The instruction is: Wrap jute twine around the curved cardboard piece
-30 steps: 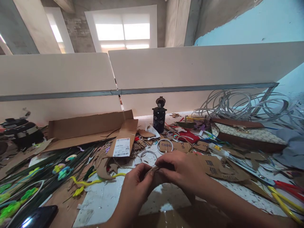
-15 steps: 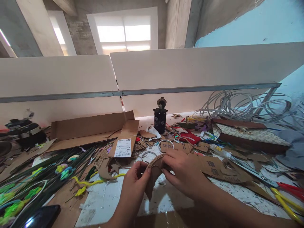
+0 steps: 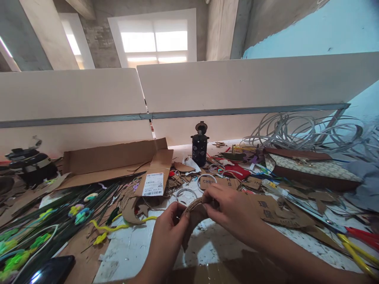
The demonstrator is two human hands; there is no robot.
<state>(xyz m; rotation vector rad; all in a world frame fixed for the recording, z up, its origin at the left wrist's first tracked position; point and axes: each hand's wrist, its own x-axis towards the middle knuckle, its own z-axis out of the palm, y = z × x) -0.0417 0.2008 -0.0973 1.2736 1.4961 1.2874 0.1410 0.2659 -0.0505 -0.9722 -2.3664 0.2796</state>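
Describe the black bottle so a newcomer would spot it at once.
Find the white panels at the back, then the cardboard box in front of them. Just right of the box stands the black bottle, upright among low scraps, its lid flipped open.

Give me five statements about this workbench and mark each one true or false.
1. The left hand and right hand both grip one curved brown piece. True.
2. The lid of the black bottle is closed. False: the lid stands open.
3. The handbag lies right of the bottle. True.
4. The phone is right of both hands. False: the phone is left of them.
5. A barcode label is on cardboard. True.
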